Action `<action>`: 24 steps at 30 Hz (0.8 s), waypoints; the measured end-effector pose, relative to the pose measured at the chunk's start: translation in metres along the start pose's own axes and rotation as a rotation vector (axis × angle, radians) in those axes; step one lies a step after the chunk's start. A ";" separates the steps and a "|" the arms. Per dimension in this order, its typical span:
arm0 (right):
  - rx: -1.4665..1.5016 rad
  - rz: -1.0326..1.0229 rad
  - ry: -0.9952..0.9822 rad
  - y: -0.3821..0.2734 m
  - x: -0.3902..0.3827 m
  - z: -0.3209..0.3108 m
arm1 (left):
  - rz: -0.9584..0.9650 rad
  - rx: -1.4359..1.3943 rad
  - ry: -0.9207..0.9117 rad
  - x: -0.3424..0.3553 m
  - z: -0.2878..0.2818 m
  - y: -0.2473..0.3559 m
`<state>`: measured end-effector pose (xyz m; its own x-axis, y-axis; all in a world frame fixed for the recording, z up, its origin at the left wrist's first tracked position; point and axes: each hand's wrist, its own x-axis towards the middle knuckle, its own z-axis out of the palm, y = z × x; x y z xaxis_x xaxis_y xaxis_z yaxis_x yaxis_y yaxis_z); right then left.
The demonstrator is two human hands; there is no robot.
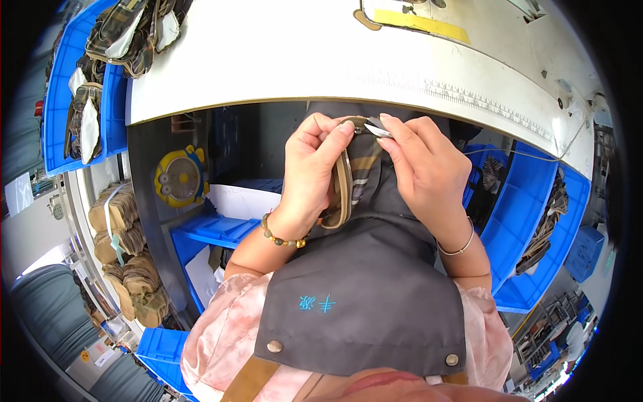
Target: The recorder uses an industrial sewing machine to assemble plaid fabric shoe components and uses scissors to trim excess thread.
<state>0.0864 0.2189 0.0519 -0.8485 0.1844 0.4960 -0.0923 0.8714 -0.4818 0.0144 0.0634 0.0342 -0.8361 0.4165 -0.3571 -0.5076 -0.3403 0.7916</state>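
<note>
White surface (281, 60) at twelve o'clock, blue bins (536, 221) around — left hand (309, 167) pinches a striped zippered piece (348, 181), right hand (422, 167) grips small snips (376, 128) at its top — trimming seemingly mid-way.

A zipper strip (345, 184) is hanging between both hands, just below the edge of the white table. It is tan, with a line of fine teeth running along its curved edge, and it is bending in an arc from the fingertips down toward the left wrist. Striped olive and tan fabric (365, 175) is lying against it, draping over the grey apron. The top end is being pinched at the left thumb and forefinger. Small metal snips (379, 129) are pointing left at that top end, blades touching or just beside it; which one cannot be told.
</note>
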 end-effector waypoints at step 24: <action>-0.067 0.020 0.050 -0.003 -0.007 0.005 | 0.016 -0.048 -0.005 -0.001 -0.001 -0.003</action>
<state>0.0896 0.2123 0.0464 -0.8226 0.2232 0.5230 -0.0392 0.8953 -0.4437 0.0163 0.0635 0.0321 -0.8435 0.4143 -0.3418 -0.5031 -0.3868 0.7728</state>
